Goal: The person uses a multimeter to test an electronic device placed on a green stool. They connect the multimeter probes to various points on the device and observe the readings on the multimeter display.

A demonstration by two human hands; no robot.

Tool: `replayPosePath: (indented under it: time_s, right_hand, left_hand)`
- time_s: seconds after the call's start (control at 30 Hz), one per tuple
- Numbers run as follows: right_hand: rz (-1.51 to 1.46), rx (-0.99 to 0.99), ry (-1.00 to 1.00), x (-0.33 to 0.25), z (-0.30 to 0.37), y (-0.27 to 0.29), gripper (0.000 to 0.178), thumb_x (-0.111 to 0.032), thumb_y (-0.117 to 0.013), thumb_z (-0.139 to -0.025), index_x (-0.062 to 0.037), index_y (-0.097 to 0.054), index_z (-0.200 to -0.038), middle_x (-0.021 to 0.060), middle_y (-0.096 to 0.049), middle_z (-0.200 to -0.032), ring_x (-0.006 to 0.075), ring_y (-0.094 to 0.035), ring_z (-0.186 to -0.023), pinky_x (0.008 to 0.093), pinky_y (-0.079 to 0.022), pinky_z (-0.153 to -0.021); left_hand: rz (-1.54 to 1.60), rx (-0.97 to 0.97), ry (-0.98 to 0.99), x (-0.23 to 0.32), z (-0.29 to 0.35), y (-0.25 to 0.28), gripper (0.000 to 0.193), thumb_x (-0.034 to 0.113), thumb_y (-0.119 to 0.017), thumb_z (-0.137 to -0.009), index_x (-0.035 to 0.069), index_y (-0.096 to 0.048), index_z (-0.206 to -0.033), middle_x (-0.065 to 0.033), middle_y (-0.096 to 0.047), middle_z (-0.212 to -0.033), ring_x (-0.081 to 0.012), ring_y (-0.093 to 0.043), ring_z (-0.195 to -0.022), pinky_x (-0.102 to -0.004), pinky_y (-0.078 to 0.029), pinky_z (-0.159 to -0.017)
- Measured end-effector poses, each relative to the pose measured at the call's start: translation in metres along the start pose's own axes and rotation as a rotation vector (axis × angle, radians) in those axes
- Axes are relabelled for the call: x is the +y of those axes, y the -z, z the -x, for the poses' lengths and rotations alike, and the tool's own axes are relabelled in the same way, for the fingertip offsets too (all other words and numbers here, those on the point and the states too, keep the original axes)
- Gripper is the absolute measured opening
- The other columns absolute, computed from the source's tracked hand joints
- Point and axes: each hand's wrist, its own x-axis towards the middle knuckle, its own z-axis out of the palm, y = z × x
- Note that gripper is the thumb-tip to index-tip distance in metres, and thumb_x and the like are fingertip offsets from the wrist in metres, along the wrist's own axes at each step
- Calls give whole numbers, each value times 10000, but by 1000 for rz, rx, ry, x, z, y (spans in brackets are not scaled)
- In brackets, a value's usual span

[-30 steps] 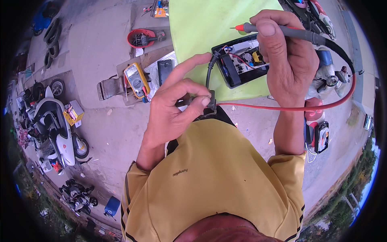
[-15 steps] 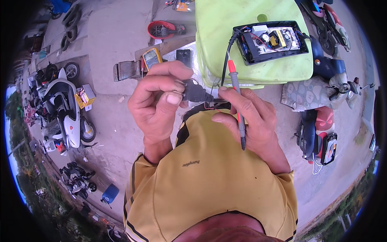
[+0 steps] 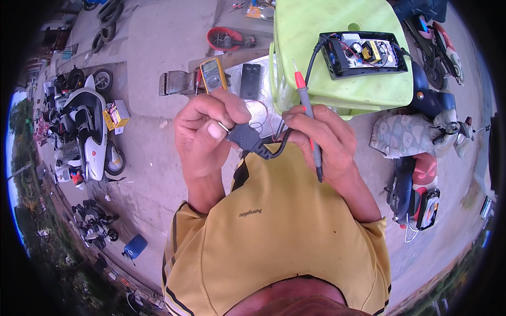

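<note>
My left hand [image 3: 200,138] is closed, its thumb and fingers pinching the metal prongs of a black plug [image 3: 246,139]. The plug's cable [image 3: 282,145] curves up to my right hand [image 3: 328,138]. Closed around a red and grey test probe [image 3: 302,95], that hand keeps the metal tip pointing up and away from me, apart from the plug. Its fingers also meet the black cable. On the pale green plastic box [image 3: 295,26] lies an opened black charger case [image 3: 329,62], its circuit board [image 3: 363,48] bare and a black lead running down from it.
A yellow multimeter [image 3: 213,75] and a dark flat rectangular thing [image 3: 251,81] lie left of the box. Beyond them is a red bowl [image 3: 217,39] of small parts. A white scooter [image 3: 90,134] stands at the left, and another with a patterned cover [image 3: 400,134] at the right.
The plug has tipped so its cable end points lower right, and the cable now bends in a loop. The probe leans more to the left. The surroundings have shifted slightly right in view.
</note>
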Motion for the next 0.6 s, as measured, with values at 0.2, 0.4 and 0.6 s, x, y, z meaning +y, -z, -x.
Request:
replayPosePath:
  time_s: [0.2,0.4,0.6]
  right_hand:
    - [-137,42,81,-1,-4,-9,328,13,-819,-689,-18,-719,-1001,122,-703,-937,230,-682,-732,335,-557,-575]
    - [13,-44,296,2,-9,1,293,-35,-778,-665,-40,-710,-951,91,-688,-903,217,-657,-739,305,-525,-572]
    - [231,21,373,-1,-12,-2,286,-88,-768,-640,-116,-714,-920,29,-669,-842,191,-643,-775,302,-477,-617]
  left_hand:
    - [367,-53,277,-18,1,9,170,192,-625,-990,22,-632,-982,-123,-668,-1022,-423,-498,-1337,-536,-553,-1009]
    - [649,-128,357,-32,0,11,148,171,-595,-1007,29,-637,-998,-92,-675,-1116,-468,-414,-1431,-727,-332,-1140]
    - [526,-45,499,-29,6,20,194,243,-655,-989,81,-567,-927,-53,-623,-1040,-420,-442,-1403,-617,-456,-1055]
